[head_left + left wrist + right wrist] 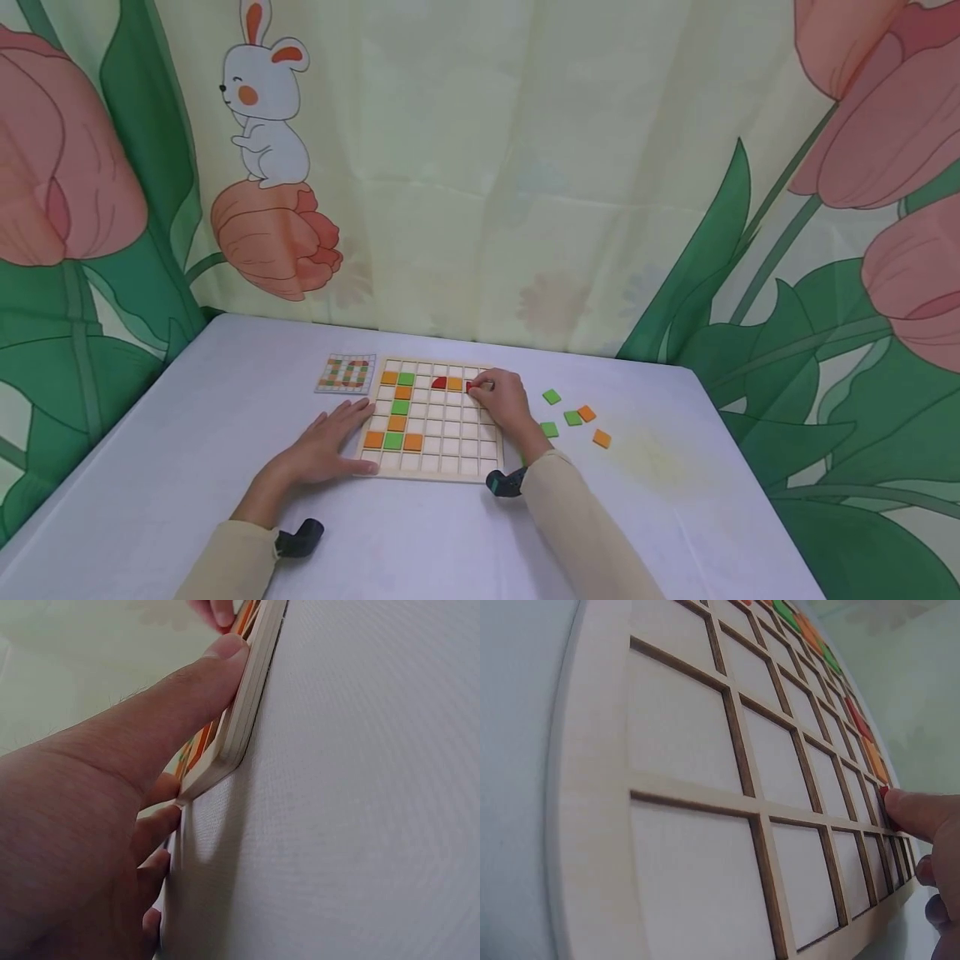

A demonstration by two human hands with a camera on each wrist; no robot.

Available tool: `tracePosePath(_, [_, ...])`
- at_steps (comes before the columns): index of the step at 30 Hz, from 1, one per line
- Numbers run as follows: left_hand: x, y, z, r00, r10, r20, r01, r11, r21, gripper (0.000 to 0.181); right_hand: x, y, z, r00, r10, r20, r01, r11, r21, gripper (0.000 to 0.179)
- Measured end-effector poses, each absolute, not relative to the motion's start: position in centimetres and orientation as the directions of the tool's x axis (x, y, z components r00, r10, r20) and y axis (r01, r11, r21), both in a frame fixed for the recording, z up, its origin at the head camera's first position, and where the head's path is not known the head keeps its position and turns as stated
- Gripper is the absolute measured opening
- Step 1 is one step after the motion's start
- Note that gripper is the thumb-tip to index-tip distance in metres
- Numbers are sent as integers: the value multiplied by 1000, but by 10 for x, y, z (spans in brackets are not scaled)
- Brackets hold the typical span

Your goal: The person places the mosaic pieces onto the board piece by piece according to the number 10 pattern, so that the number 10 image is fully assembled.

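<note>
A wooden grid board (446, 425) lies on the table with orange and green square tiles set in several of its cells at the left. In its upper part, a red piece with a curved edge (439, 382) sits beside an orange tile (455, 384). My right hand (508, 406) pinches a small red tile (889, 808) between thumb and finger, right at a cell of the upper row. With fingers spread and extended, my left hand (322, 446) rests at the board's left side, its thumb (214, 671) over the lower edge.
A printed pattern card (345, 373) lies left of the board. Loose green tiles (552, 397) and orange tiles (602, 438) are scattered to the right. Behind the white table (420, 542) hangs a curtain (465, 167) printed with tulips and a rabbit.
</note>
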State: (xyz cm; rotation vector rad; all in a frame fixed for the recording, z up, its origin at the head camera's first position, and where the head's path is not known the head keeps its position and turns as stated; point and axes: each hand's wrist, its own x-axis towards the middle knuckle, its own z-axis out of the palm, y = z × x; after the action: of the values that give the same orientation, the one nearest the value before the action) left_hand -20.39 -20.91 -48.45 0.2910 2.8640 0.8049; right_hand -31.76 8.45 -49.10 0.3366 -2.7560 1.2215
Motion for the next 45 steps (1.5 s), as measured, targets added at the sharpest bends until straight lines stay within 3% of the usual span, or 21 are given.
tracePosePath(8, [-205, -207, -486, -967, 233, -99, 148, 836, 528, 101, -317, 82, -491, -977, -103, 186, -205, 690, -694, 5])
tracePosePath(24, [-206, -206, -487, -966, 231, -117, 137, 839, 527, 103, -306, 99, -483, -981, -158, 112, -189, 665, -722, 13])
tracePosePath(33, [-204, -207, -485, -967, 229, -117, 135, 840, 525, 103, -297, 115, -481, -987, -140, 79, -153, 664, -732, 16])
tracePosePath(40, [-203, -208, -485, -967, 232, -103, 146, 841, 520, 102, -287, 134, -482, -998, -68, 2, -48, 683, -729, 17])
tracePosePath(45, [-205, -208, -485, -967, 237, -94, 155, 838, 522, 102, -280, 150, -480, -997, -70, 24, -67, 713, -698, 17])
